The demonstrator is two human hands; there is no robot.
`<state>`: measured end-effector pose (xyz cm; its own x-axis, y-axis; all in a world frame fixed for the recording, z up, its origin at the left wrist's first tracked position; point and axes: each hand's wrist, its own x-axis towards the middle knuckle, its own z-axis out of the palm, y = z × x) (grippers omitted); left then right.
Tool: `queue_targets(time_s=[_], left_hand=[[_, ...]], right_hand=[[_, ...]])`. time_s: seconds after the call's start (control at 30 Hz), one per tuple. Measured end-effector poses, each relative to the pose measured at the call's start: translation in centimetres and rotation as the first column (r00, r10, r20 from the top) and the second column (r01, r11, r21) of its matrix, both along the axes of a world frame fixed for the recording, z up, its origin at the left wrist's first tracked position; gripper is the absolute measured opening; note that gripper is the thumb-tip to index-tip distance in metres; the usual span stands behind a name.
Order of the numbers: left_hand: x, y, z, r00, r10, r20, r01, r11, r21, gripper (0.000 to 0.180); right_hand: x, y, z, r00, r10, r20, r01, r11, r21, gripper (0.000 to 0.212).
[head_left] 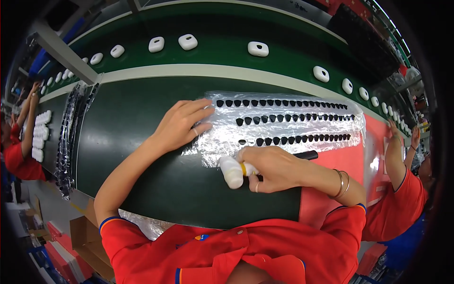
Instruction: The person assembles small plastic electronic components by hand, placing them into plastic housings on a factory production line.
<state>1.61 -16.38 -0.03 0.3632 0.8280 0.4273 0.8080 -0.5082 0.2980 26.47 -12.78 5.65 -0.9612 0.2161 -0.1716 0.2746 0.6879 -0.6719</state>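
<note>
My left hand (pixel 183 124) rests with stretched fingers on the left edge of a clear plastic sheet (pixel 222 137). Three rows of small black rounded pieces (pixel 279 118) lie along that sheet. Below the lowest row, my right hand (pixel 276 168) is closed round a white bottle-like thing (pixel 231 172) with a yellow band, its exact kind unclear. The thing is tilted, its blunt white end pointing toward me. At the left end of the lowest row, one black piece (pixel 242 142) stands apart from the others. Partly behind my right hand lies a black bar-shaped object (pixel 307 155).
Beyond the dark table (pixel 127 113) runs a green conveyor (pixel 217 57) carrying white rounded cases (pixel 258 48). A pink-red mat (pixel 321 203) covers the table's right part. Co-workers in red shirts sit at both sides; one sleeve (pixel 395 203) is close at right. A grey post (pixel 66 54) stands far left.
</note>
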Motion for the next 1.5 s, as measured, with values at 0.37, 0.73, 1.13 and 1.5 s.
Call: queue_targets(time_s=[0.37, 0.73, 1.13, 1.5], left_hand=[[-0.1, 0.7, -1.0, 0.996, -0.051, -0.066, 0.047, 0.997, -0.059, 0.033], [-0.3, 0.6, -0.3, 0.996, -0.051, -0.068, 0.039, 0.985, -0.167, 0.033], [-0.8, 2.9, 2.0, 0.997, -0.069, 0.029, 0.075, 0.924, -0.375, 0.019], [-8.8, 22.4, -5.8, 0.697, 0.621, -0.358, -0.656, 0.754, 0.030, 0.065]], right_hand=[[-8.7, 9.9, -3.5, 0.873, -0.469, -0.133, 0.487, 0.840, 0.239, 0.035], [-9.8, 10.7, -4.6, 0.885, -0.465, -0.016, 0.463, 0.877, 0.128, 0.046], [-8.6, 12.1, -2.1, 0.914, -0.403, 0.046, 0.402, 0.915, 0.025, 0.027], [-5.7, 12.0, 1.8, 0.736, -0.499, -0.457, 0.556, 0.831, -0.011, 0.021]])
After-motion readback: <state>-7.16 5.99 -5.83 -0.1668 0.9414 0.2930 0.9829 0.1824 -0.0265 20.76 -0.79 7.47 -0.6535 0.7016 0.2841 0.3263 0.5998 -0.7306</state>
